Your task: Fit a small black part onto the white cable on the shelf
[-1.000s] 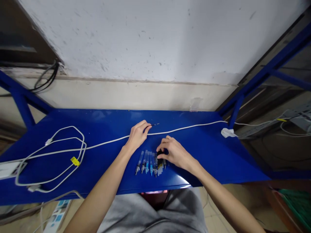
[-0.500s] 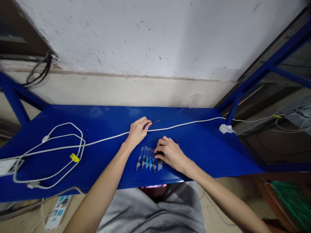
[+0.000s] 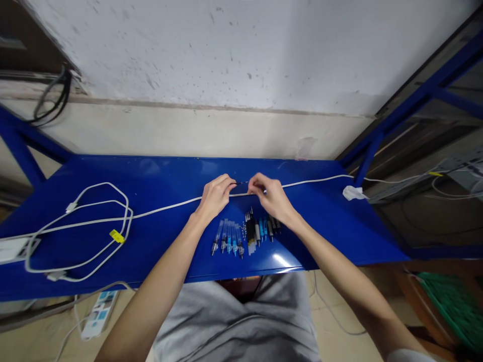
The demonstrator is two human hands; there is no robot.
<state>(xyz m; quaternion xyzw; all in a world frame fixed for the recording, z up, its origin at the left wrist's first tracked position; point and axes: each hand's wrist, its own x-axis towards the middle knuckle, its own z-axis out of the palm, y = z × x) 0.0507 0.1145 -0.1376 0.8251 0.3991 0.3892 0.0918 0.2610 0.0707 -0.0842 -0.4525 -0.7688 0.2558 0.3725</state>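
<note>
My left hand (image 3: 216, 197) is closed in a pinch on a thin dark pen refill (image 3: 242, 183), whose fine tip points right. Facing that tip, my right hand (image 3: 270, 195) has thumb and fingertips pressed together; whatever sits between them is too small to make out. Below the hands lie clear pen barrels (image 3: 228, 237) in a row, some with black ends and some with blue. Beside them are small metal springs (image 3: 244, 231), then a bunch of dark pen refills (image 3: 249, 227) with pale lower ends. Short black, grey and blue pen parts (image 3: 264, 229) lie to their right.
A white cable (image 3: 166, 206) crosses the blue table (image 3: 169, 171) behind the pen parts and passes under my hands. Its loops, with a yellow tag (image 3: 116, 236), lie at the left. A crumpled white tissue (image 3: 353, 193) lies at the right. A wall (image 3: 211, 133) stands behind.
My right hand has left the pen parts and risen up and across to the refill's tip, uncovering the springs, refills and short parts. My left hand keeps the refill in nearly the same place.
</note>
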